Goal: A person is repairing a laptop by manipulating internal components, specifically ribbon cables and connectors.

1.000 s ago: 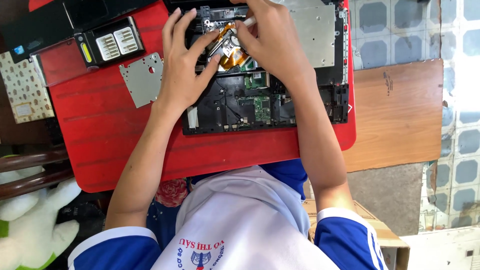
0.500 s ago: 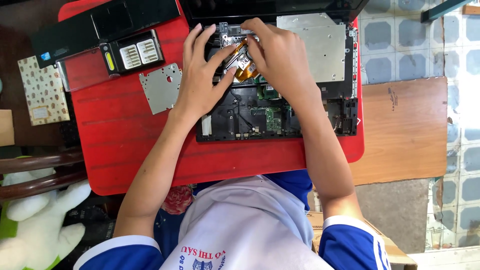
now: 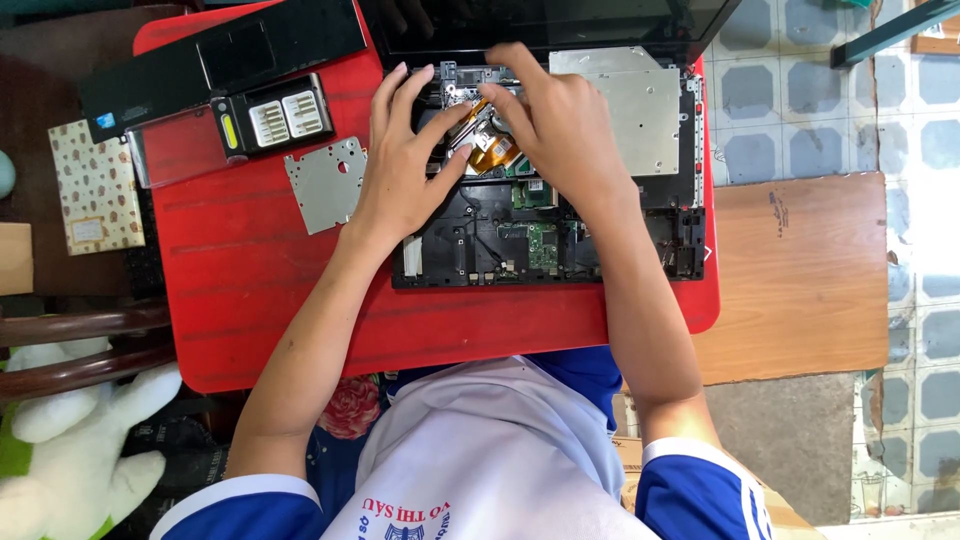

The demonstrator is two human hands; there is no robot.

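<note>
- Your left hand (image 3: 405, 165) lay palm down on the opened laptop base (image 3: 545, 215), fingers spread, with the thumb pressed against the small copper-and-metal part (image 3: 482, 140) near the rear edge of the base.
- Your right hand (image 3: 560, 125) lay over the same part from the other side, fingers curled down onto it; the two hands met over the part, and it could not be told whether either hand actually pinched it.
- The copper-and-metal part sat inside the base, left of centre, just beside the silver metal plate (image 3: 625, 115) that covered the right rear portion.
- Green circuit board sections (image 3: 540, 240) showed in the base below your hands, towards you.
- The laptop base rested on the right half of the red table (image 3: 250, 290), with its dark screen (image 3: 560, 20) lying open at the far side.
- A loose silver cover plate (image 3: 325, 185) lay flat on the table just left of your left hand, apart from the base.
- A black bit case (image 3: 270, 120) with a clear lid (image 3: 180, 150) swung open lay farther left, and a long black panel (image 3: 220, 55) lay beyond it.
- A patterned notebook (image 3: 95, 185) sat off the left edge of the table.
- A white plush toy (image 3: 70, 440) lay low at the left, near a wooden chair back (image 3: 80, 345).
</note>
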